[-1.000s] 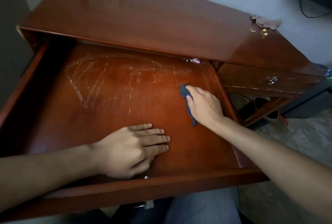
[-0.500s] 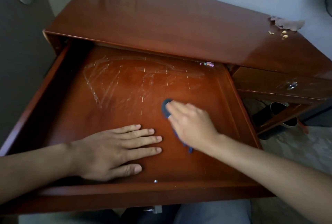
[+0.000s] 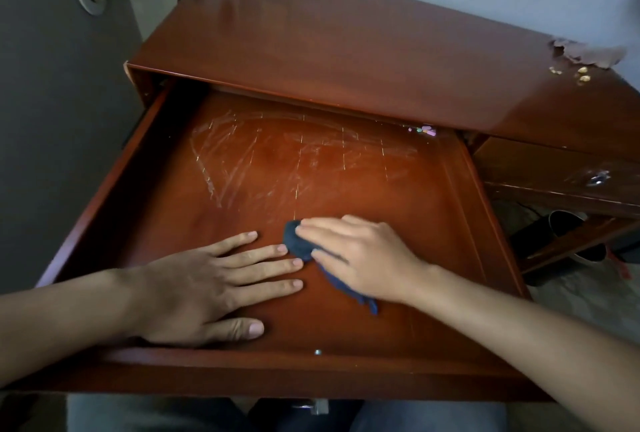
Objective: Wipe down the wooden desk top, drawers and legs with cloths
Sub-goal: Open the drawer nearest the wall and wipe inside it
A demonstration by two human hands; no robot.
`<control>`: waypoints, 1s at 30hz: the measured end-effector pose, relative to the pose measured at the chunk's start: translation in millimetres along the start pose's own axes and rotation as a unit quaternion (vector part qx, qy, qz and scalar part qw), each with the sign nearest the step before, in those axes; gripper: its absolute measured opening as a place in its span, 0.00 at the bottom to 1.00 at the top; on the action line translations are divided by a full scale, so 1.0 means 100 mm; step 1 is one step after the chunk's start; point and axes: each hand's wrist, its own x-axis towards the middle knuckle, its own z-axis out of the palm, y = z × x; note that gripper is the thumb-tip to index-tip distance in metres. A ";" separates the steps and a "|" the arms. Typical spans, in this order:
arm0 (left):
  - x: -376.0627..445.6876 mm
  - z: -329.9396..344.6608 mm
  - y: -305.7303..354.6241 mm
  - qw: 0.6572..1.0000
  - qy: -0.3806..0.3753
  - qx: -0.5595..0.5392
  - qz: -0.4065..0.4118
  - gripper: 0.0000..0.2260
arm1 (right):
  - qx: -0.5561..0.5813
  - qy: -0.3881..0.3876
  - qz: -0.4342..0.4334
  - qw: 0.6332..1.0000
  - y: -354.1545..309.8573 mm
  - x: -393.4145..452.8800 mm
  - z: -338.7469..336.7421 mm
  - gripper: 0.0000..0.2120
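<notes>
The wooden desk top (image 3: 346,50) stretches away toward the wall. Its wide drawer (image 3: 346,182) is pulled out in front of me, and pale scratchy streaks cover the far half of its bottom. My right hand (image 3: 367,258) presses a dark blue cloth (image 3: 298,241) flat onto the drawer bottom with straight fingers; the cloth's tail trails out under the wrist. My left hand (image 3: 207,293) lies flat on the drawer bottom just left of the cloth, fingers spread, and its fingertips almost touch the cloth.
A smaller shut drawer (image 3: 554,171) with a metal knob (image 3: 597,178) sits to the right. A torn brown scrap (image 3: 588,53) and crumbs (image 3: 581,74) lie on the desk's far right corner. Tiny coloured bits (image 3: 424,130) sit at the drawer's back right. A dark cup (image 3: 568,223) lies under the desk.
My right hand has slid the cloth from the drawer's right side leftward and toward me, up to my left fingertips. The left hand has stayed flat in place.
</notes>
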 end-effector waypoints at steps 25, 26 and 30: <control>-0.36 -0.17 0.21 0.953 -0.138 -0.070 -0.261 0.30 | -0.070 0.043 0.168 0.982 0.00 0.49 0.09 0.19; -0.37 -0.18 0.22 0.949 -0.136 -0.070 -0.275 0.30 | -0.073 0.041 0.143 0.986 -0.10 0.49 0.10 0.19; -0.43 -0.19 0.25 0.937 -0.129 -0.084 -0.314 0.33 | 0.041 -0.004 -0.060 0.997 -0.36 0.36 0.09 0.19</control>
